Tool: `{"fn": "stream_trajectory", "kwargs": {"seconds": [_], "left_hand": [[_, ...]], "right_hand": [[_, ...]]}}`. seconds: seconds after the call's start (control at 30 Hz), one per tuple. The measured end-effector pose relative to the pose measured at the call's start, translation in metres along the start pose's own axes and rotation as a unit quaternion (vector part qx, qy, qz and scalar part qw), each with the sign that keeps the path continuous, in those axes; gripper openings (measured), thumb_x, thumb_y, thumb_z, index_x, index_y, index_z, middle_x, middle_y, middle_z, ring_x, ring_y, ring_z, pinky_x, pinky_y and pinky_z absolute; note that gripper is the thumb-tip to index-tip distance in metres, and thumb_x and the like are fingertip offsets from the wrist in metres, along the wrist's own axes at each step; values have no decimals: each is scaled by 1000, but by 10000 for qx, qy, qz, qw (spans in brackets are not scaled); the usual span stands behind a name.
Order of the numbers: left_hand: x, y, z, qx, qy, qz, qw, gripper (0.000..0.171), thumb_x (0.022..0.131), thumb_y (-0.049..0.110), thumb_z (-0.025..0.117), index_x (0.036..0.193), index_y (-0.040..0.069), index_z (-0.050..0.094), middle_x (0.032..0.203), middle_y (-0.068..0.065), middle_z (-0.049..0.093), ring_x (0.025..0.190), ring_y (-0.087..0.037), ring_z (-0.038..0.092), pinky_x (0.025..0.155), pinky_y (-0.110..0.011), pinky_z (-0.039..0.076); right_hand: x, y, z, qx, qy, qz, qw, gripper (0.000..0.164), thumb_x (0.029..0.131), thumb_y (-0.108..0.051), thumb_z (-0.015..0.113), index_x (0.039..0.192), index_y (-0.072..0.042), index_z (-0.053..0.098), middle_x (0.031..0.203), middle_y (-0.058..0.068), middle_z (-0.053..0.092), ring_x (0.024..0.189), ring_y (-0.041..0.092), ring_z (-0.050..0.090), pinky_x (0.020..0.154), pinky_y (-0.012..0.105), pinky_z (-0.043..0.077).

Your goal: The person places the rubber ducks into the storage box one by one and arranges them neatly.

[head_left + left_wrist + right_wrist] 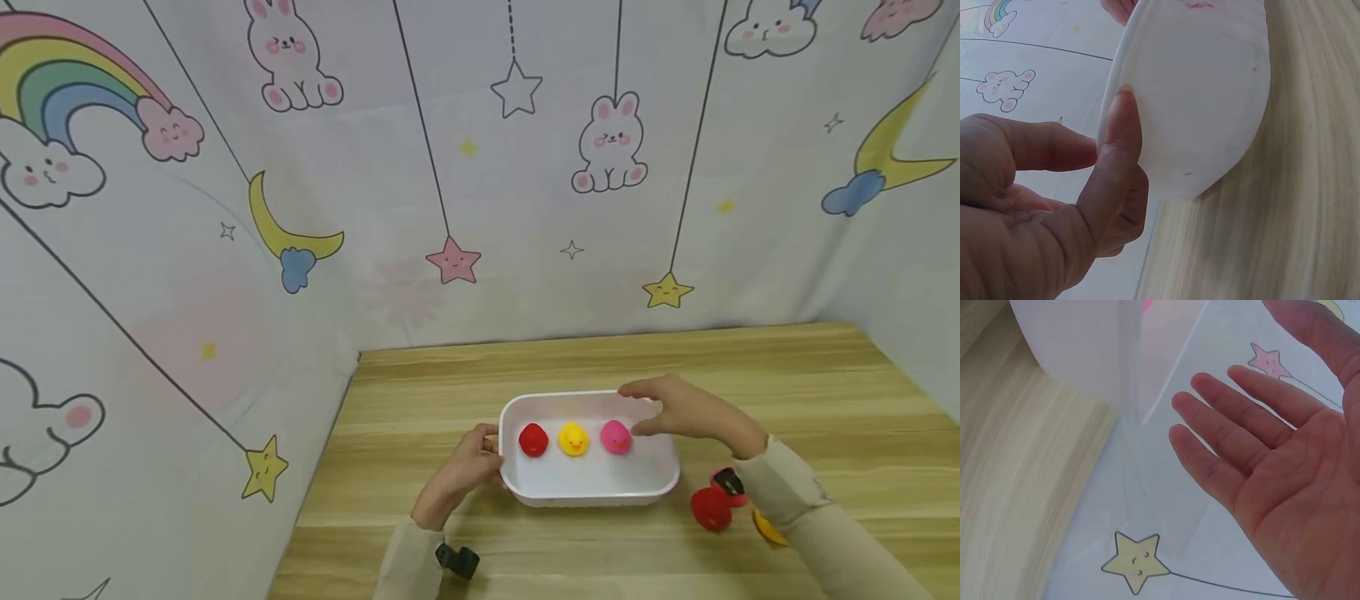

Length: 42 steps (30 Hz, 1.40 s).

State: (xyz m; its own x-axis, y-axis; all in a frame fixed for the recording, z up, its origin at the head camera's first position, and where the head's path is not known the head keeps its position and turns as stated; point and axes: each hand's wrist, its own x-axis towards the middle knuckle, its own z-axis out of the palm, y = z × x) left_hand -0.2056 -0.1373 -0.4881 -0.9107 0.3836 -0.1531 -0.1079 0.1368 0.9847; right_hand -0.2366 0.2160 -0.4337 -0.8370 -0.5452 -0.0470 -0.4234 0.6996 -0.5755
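Note:
A white plastic tub (592,492) stands on the wooden table with a row of three small rubber ducks inside: red (533,440), yellow (573,439) and pink (617,437). At the tub's left end, my left hand (471,458) grips the rim. The left wrist view shows the thumb (1124,119) along the outer wall and the other fingers bent at the rim. My right hand (678,406) hovers over the tub's right part, close to the pink duck. Its fingers (1235,419) are extended, the palm bare in the right wrist view.
Right of the tub, a red duck (711,509) lies on the table beside a partly hidden pink one (738,500). A yellow one (770,528) is partly covered by the right sleeve. Printed cloth walls (525,317) border the table.

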Motion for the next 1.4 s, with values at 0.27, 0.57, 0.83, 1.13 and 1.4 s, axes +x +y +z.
{"fn": "stream_trajectory", "kwargs": {"seconds": [0.27, 0.57, 0.83, 1.13, 1.4], "left_hand": [[0, -2, -1, -13, 17, -20, 10000, 51, 86, -13, 51, 134, -22, 34, 92, -15, 50, 66, -18, 58, 60, -32, 64], [2, -3, 4, -18, -13, -20, 10000, 51, 87, -11, 51, 134, -20, 35, 96, -19, 50, 68, -18, 58, 60, -32, 64], [0, -2, 0, -28, 23, 53, 10000, 51, 86, -12, 51, 133, -20, 34, 92, -14, 48, 66, -18, 57, 59, -33, 64], [3, -1, 0, -5, -1, 44, 10000, 51, 87, -12, 52, 134, -20, 33, 94, -17, 49, 66, -18, 57, 59, -31, 63], [3, -2, 0, -1, -41, 6, 10000, 51, 88, -12, 51, 135, -20, 32, 95, -17, 49, 71, -21, 59, 62, -35, 65]], "right_hand": [[-24, 3, -10, -102, 245, 84, 9996, 61, 85, -27, 81, 133, 4, 62, 131, 21, 63, 120, 45, 57, 97, 64, 52], [-67, 19, -12, -88, 768, 100, 9970, 62, 84, -30, 82, 131, 6, 63, 130, 20, 64, 119, 44, 59, 95, 62, 54], [-94, 32, -6, 90, 692, 332, 9970, 60, 83, -26, 83, 132, 3, 63, 129, 19, 65, 117, 42, 60, 92, 59, 56], [-121, 49, 13, -15, 794, 732, 9941, 69, 70, -28, 90, 127, 3, 66, 124, 17, 68, 115, 42, 61, 91, 54, 57], [-127, 54, 39, -66, 842, 380, 9957, 71, 63, -34, 95, 122, -3, 71, 115, 10, 72, 103, 26, 65, 84, 38, 59]]}}
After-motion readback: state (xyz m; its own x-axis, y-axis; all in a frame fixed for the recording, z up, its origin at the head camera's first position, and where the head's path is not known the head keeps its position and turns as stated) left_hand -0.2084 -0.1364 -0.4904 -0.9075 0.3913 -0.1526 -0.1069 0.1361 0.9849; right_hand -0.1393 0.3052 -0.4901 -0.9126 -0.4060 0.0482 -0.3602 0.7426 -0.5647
